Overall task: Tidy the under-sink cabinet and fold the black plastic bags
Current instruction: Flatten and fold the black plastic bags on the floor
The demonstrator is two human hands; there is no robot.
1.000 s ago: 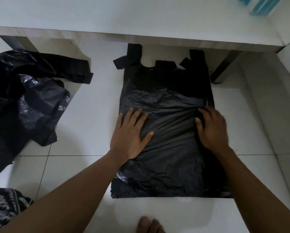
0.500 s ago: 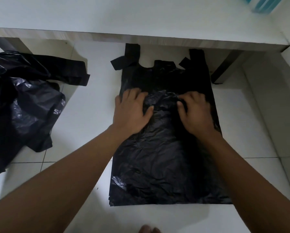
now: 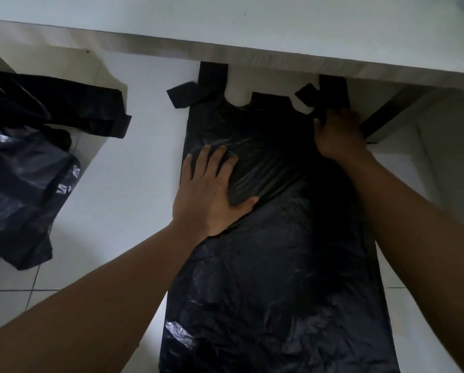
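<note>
Head view: both forearms reached low over the white tiled floor (image 3: 123, 200), where the black plastic bag (image 3: 279, 265) lay flat, bottom edge nearest. The left hand (image 3: 212, 189) was spread wide, palm pressing the bag's left side. Further on, the right hand (image 3: 338, 133) sat at the base of the right handle; pinching or pressing, I couldn't tell. Bare tile separated it from the crumpled bags (image 3: 23, 162) at left. The handles met the bench edge (image 3: 252, 52).

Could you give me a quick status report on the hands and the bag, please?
Left hand flat, pressing the black bag. Right hand at base of right handle, grip unclear. Bag spread on floor, unfolded. Crumpled bags off left, apart.
</note>
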